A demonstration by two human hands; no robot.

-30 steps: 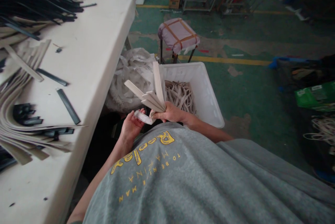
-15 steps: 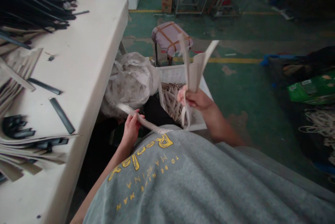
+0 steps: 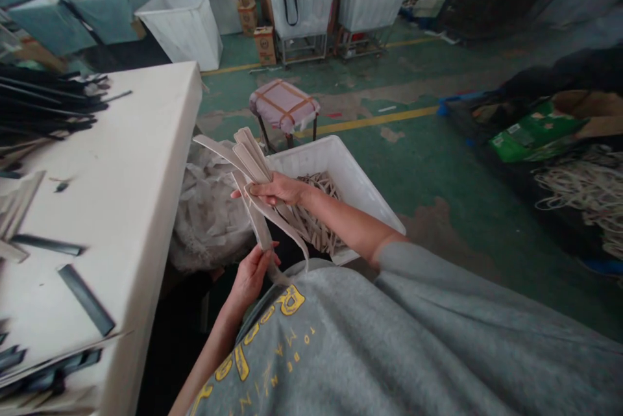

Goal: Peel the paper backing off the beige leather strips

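A fanned bundle of off-white fabric strips [image 3: 250,159] is gripped in my right hand [image 3: 282,189], above the white bin. One strip of it curls down towards my shirt. Lower and to the left, my left hand [image 3: 253,271] pinches a single off-white strip [image 3: 260,228], whose upper end reaches up beside the bundle. Under my right forearm, the white plastic bin [image 3: 363,179] holds many loose beige strips [image 3: 318,224]. Left of the bin, a clear plastic bag [image 3: 207,208] of pale scraps sits partly behind the strips.
At left stands a white table [image 3: 146,137] with black strips [image 3: 43,104] and short dark pieces [image 3: 86,299]. A cloth-covered stool [image 3: 285,104] is beyond the bin. White carts [image 3: 304,13] line the back. A green package [image 3: 535,134] and tangled cord [image 3: 584,198] lie at right.
My right hand has swung left and lower with its bundle, coming close to the strip in my left hand. The camera view has tilted up and turned right.
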